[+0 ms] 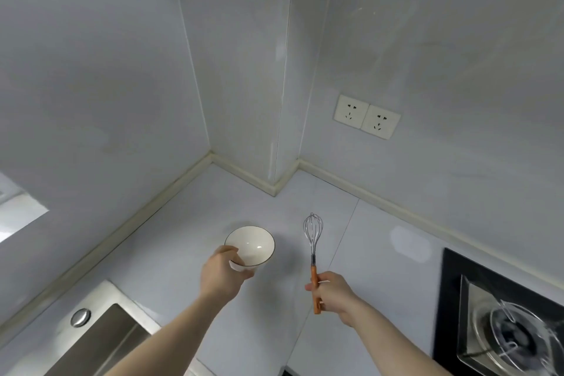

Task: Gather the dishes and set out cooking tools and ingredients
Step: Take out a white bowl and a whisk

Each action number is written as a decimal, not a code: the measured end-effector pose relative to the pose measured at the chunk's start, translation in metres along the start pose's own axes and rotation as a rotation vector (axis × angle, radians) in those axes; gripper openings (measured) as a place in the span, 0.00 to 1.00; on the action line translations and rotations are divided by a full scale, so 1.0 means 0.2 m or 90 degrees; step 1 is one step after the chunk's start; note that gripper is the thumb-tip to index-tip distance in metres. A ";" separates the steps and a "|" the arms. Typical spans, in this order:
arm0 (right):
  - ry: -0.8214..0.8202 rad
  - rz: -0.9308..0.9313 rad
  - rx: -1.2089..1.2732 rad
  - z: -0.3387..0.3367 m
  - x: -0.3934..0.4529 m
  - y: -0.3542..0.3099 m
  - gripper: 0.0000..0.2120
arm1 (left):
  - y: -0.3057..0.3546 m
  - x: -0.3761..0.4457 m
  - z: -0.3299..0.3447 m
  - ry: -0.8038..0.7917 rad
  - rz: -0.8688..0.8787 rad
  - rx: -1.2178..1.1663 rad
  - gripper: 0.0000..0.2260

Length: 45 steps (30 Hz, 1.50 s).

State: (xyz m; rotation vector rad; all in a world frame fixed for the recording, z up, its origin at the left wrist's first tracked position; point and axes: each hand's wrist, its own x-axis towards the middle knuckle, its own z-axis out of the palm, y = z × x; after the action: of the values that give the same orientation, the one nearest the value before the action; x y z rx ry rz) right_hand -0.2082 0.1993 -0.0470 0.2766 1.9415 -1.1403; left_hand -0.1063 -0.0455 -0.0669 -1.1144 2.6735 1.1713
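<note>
A white bowl (251,246) with a thin dark rim is held over the pale countertop (360,241), tilted a little toward me. My left hand (221,276) grips its near side, thumb on the rim. The bowl looks empty inside. To the right, my right hand (332,294) is closed around the orange handle of a metal whisk (313,238). The whisk's wire head points away from me, above the counter, about a hand's width right of the bowl.
A steel sink (100,342) with a round knob lies at the lower left. A gas burner on a black hob (503,333) fills the lower right. Two wall sockets (366,116) sit on the right wall. Grey walls form a stepped corner behind the counter.
</note>
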 end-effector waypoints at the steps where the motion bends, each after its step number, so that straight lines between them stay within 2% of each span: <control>1: 0.001 0.008 0.015 0.00 0.04 -0.02 0.10 | 0.01 0.03 0.01 -0.003 -0.001 0.003 0.13; 8: 0.011 0.042 0.024 0.01 0.30 -0.09 0.10 | 0.10 0.21 0.07 -0.020 -0.005 0.001 0.14; 14: 0.060 0.046 -0.081 0.06 0.54 -0.17 0.07 | 0.12 0.36 0.11 -0.033 -0.011 0.018 0.11; 19: 0.072 0.040 -0.072 0.12 0.62 -0.27 0.12 | 0.15 0.47 0.12 -0.056 0.007 0.080 0.05; 25: 0.101 0.074 0.024 0.20 0.72 -0.27 0.12 | 0.19 0.55 0.14 -0.092 0.032 0.111 0.09; 30: 0.109 0.056 -0.020 0.23 0.74 -0.26 0.06 | 0.18 0.55 0.14 -0.112 0.040 0.127 0.14; 33: 0.114 0.046 -0.056 0.24 0.79 -0.20 0.10 | 0.17 0.51 0.12 -0.128 0.048 0.131 0.19; 36: 0.115 0.038 -0.080 0.24 0.65 -0.25 0.10 | 0.16 0.42 0.08 -0.113 0.084 0.126 0.24; 39: 0.105 0.018 -0.123 0.23 0.52 -0.25 0.17 | 0.13 0.24 0.02 -0.055 0.142 0.080 0.23; 42: 0.113 -0.048 -0.247 0.21 0.47 -0.16 0.25 | 0.02 0.03 -0.05 -0.024 0.162 0.073 0.21; 45: 0.118 -0.150 -0.322 0.19 0.26 -0.09 0.23 | -0.11 -0.20 -0.15 -0.018 0.140 0.074 0.20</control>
State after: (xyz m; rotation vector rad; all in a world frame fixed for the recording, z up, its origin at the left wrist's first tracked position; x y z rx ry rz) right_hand -0.2292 0.1477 -0.0851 -0.1279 2.3981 -0.7451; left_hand -0.0556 -0.0505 -0.0484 -0.7990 2.8566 1.0312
